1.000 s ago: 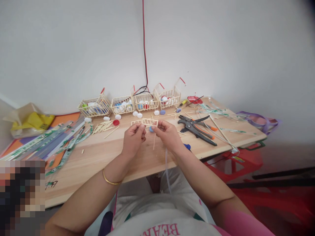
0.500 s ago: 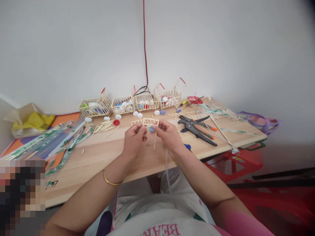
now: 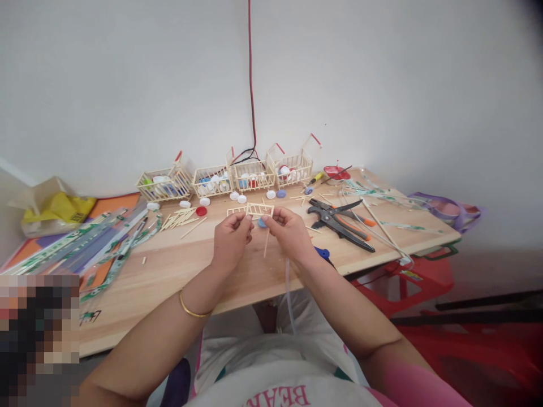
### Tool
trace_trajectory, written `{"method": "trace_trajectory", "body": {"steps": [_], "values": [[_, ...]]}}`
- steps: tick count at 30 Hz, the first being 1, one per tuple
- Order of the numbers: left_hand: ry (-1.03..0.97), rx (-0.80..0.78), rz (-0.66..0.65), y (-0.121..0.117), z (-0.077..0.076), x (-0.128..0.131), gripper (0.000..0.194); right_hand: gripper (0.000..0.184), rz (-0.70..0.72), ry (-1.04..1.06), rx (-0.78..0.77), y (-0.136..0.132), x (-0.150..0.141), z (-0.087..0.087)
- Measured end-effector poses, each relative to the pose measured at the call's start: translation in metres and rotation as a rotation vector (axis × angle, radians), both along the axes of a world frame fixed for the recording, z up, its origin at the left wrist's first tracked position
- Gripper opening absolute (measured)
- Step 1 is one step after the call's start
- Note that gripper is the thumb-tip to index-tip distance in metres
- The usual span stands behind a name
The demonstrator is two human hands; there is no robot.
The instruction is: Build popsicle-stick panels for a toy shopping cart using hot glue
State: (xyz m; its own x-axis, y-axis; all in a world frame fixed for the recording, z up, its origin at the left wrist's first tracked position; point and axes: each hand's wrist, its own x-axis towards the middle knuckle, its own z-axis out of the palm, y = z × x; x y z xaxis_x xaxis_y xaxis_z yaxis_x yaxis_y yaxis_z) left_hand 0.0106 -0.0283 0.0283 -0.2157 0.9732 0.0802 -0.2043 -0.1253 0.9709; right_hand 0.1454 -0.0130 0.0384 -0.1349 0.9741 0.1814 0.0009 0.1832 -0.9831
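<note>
Faced a plain pale-grey wall (image 3: 169,85) across a light wooden tabletop (image 3: 186,277), reaching over its near edge with bare forearms (image 3: 356,305). Held a small ladder-like lattice of pale wooden sticks (image 3: 261,211) between both hands, over the middle of the tabletop, with its long axis running crosswise from one hand to the other. Pinched it near its middle with the left hand (image 3: 230,240), thumb against curled fingers; gripped its right end with the right hand (image 3: 292,234), thumb on the near side. Had the lattice just ahead of both thumbs, with neither hand clearly nearer. Saw a thin pale stick (image 3: 266,245) slanting down beside the right hand, and a flat round blue cap (image 3: 262,223) in the gap by the right thumb; could not tell whether either was held or merely lay behind.

Had four slatted, cart-like baskets of pale sticks (image 3: 254,185) lined up along the wall, loose pale sticks (image 3: 176,219) and a flat round red cap (image 3: 201,211) to the left, and black-and-orange pliers (image 3: 339,220) to the right.

Compared with the earlier frames, found almost nothing changed: same two-handed pinch, same crosswise lattice, only a slight shift of the whole view.
</note>
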Motion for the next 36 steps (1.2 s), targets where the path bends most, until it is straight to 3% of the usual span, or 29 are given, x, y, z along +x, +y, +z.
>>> {"method": "trace_trajectory", "body": {"steps": [15,22,28,36], "values": [[0.019,0.025,-0.006,0.0015,-0.0039,-0.0017,0.02,0.024,0.027,0.043,0.004,0.0015,-0.0004,-0.0014],[-0.071,-0.001,-0.008,0.0019,-0.0015,0.0001,0.018,0.032,0.029,0.09,-0.009,0.0022,0.0015,-0.0018],[-0.156,-0.043,-0.008,0.0009,0.0037,0.0027,0.019,0.029,-0.028,-0.01,-0.014,0.0036,0.0076,-0.0045],[-0.182,-0.087,-0.031,-0.0004,0.0049,0.0033,0.02,0.028,0.009,0.011,-0.058,0.0016,0.0082,-0.0073]]}}
